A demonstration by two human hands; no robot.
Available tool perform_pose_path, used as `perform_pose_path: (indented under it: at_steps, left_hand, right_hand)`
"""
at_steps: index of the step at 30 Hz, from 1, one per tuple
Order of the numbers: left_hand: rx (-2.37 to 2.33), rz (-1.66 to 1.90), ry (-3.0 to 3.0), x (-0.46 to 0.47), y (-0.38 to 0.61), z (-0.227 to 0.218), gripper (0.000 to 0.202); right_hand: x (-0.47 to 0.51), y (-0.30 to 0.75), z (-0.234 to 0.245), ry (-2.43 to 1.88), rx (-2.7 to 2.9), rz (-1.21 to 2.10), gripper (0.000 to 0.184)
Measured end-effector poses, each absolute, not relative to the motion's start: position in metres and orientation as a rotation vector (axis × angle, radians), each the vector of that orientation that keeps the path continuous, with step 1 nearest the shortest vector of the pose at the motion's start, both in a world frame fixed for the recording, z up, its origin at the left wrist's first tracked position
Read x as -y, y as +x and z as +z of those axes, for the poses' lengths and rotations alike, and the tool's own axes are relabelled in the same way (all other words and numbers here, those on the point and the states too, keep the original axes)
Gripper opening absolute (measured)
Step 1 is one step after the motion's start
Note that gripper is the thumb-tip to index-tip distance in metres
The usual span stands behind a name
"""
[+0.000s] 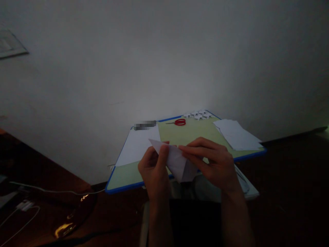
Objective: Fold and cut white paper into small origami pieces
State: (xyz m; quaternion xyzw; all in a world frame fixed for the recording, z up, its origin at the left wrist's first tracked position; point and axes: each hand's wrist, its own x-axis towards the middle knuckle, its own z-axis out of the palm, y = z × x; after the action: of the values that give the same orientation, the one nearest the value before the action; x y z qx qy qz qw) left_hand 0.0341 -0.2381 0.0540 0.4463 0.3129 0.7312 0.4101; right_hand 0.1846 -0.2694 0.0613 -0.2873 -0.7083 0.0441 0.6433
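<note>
A folded sheet of white paper (177, 161) is held up in front of me, over the near edge of the table. One pointed corner sticks out to the upper left, and a crease runs down its lower right part. My left hand (156, 168) pinches it near that point, thumb on the near face. On the other side, my right hand (212, 157) grips the upper right edge between thumb and fingertips. Parts of the paper behind my right fingers are hidden.
The table top (124, 176) is pale green with a blue rim. On it lie red-handled scissors (180, 122), small folded white papers (199, 114) at the back, a stack of white sheets (238, 135) at right and a white sheet (138, 144) at left. A wall (164, 61) stands behind.
</note>
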Motion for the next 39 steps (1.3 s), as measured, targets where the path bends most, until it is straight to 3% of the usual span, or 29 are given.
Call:
perform_pose_path:
  at_steps: [9,21,29,35,39]
  left_hand:
    - [-0.803,1.940,1.167,0.235,0.039,0.049,0.029]
    - [-0.671,1.990,0.898,0.227,0.034,0.059,0.017]
    - [-0.731,2.092,0.945,0.227,0.036,0.056,0.019]
    - [-0.728,1.730,1.276,0.225,0.031,0.045,0.031]
    - [-0.793,1.745,1.378,0.223,0.028,0.042,0.032]
  right_hand:
    - [0.268,0.191,0.058,-0.681,1.575,0.073,0.045]
    - [0.268,0.191,0.057,-0.652,1.626,0.140,0.034]
    - [0.267,0.189,0.057,-0.639,1.619,0.142,0.038]
    - [0.268,0.189,0.060,-0.717,1.489,0.038,0.040]
    - [0.266,0.189,0.059,-0.734,1.483,0.050,0.039]
